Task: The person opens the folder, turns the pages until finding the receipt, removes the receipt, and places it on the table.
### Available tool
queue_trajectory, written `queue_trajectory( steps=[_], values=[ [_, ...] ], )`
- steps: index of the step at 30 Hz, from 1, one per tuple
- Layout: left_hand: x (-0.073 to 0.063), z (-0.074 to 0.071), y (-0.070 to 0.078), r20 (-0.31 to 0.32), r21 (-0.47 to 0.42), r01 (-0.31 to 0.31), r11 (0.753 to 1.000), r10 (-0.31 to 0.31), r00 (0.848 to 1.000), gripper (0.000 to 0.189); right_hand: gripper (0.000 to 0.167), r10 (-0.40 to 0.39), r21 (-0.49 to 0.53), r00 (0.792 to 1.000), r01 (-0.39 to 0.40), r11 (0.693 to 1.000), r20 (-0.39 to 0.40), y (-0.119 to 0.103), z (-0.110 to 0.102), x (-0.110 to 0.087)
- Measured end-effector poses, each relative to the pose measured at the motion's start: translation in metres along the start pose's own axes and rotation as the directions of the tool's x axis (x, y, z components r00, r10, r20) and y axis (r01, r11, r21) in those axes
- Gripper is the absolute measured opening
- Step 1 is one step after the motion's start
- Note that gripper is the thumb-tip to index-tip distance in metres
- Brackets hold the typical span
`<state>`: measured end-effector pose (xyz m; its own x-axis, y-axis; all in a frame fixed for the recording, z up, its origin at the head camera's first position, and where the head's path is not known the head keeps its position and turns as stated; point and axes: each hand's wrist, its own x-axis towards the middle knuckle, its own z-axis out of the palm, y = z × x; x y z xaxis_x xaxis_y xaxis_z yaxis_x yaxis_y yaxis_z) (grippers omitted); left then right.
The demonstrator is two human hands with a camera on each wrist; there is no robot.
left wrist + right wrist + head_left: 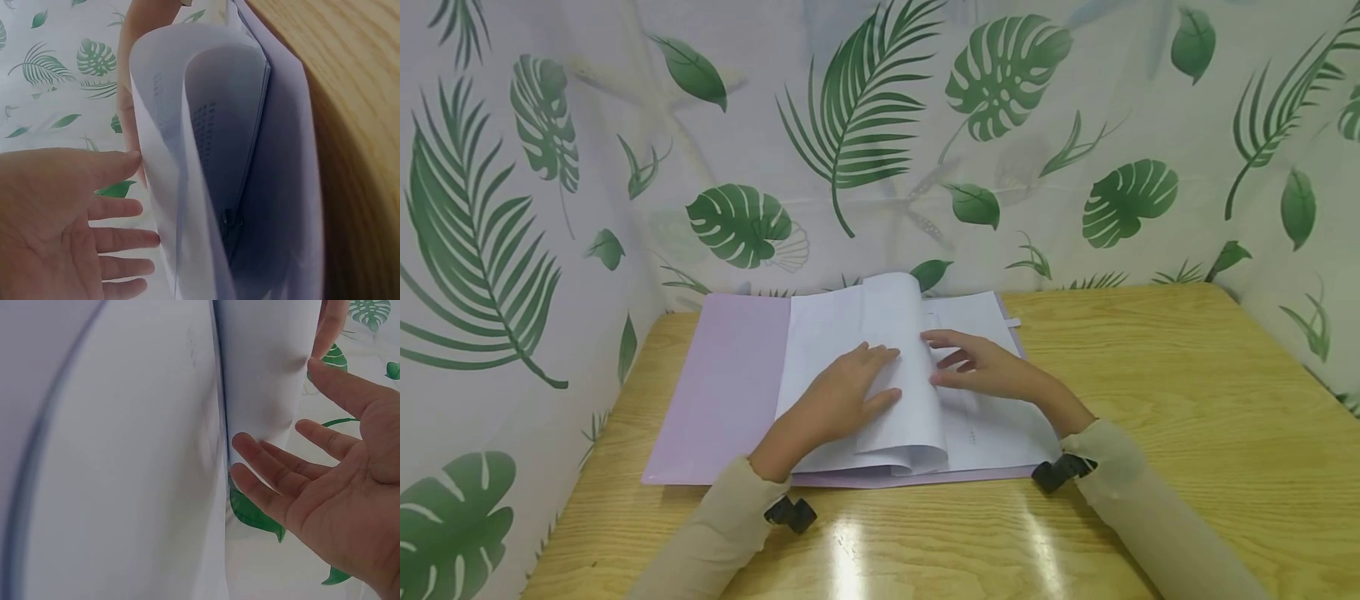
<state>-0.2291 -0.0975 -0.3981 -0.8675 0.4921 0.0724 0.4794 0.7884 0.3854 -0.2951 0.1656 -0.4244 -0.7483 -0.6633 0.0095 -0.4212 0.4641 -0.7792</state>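
A light purple folder (730,375) lies spread on the table with white printed sheets (1000,417) inside. Some pages (898,317) are bent over in a curved roll near the middle; in the left wrist view the curled pages (156,81) show rows of faint print. My left hand (842,396) lies over the left side of the roll, fingers extended, fingertips at the paper. On the roll's right side, my right hand (985,367) has its fingers spread, with thumb and fingertips at the page edge. In the right wrist view, those fingers (262,456) touch the paper without curling round it.
The folder rests on a wood-grain table (1187,400). Behind and beside it hangs a white cloth (880,167) with green leaf prints. A small white tab (1013,322) sticks out at the folder's right edge. Black wrist cameras (790,514) sit on both sleeves.
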Motion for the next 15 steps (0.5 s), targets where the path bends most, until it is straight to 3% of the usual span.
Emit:
queue_trajectory(
  steps=[8,15],
  values=[
    [0.0005,0.0055,-0.0031,0.021,0.078,0.089,0.993,-0.090,0.996,0.070,0.065,-0.029,0.002,1.000,0.029,1.000,0.005,-0.0079,0.0025,0.0006],
    [0.0001,0.0072,-0.0033,0.064,0.156,0.164,0.974,-0.175,0.982,0.087,0.063,-0.069,-0.009,0.997,0.069,0.998,-0.024,-0.0062,0.0039,0.0036]
  ],
)
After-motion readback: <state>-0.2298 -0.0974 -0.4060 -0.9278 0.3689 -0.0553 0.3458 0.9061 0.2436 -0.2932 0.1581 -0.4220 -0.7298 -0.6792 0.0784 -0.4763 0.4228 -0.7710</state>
